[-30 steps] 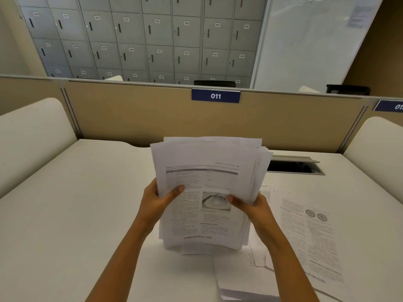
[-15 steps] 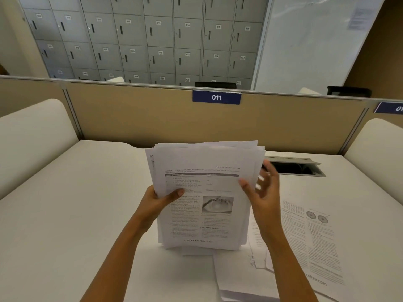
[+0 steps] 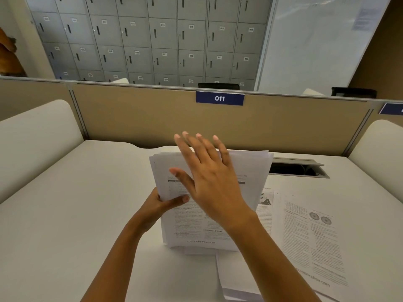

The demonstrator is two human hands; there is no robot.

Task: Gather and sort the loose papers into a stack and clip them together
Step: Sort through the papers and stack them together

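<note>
A thick bundle of printed papers [image 3: 189, 223] stands upright on its bottom edge on the white desk [image 3: 76, 203], its sheets uneven at the top. My left hand [image 3: 159, 205] grips the bundle's left edge, thumb across the front page. My right hand [image 3: 209, 175] is flat and open with fingers spread, over the top of the bundle and in front of it, holding nothing. A loose printed sheet [image 3: 314, 236] with two round figures lies flat on the desk to the right. More loose sheets [image 3: 237, 277] lie under and below the bundle. No clip is visible.
A tan partition [image 3: 135, 120] with a blue "011" label [image 3: 219, 98] closes the far edge of the desk. An open cable hatch [image 3: 298, 168] sits at the back right. White padded side panels [image 3: 32, 140] flank the desk. Grey lockers stand beyond.
My right hand let go of the bundle's right edge, rose, and moved left over the top of the papers. The left hand kept its grip; the bundle's top sank slightly.
</note>
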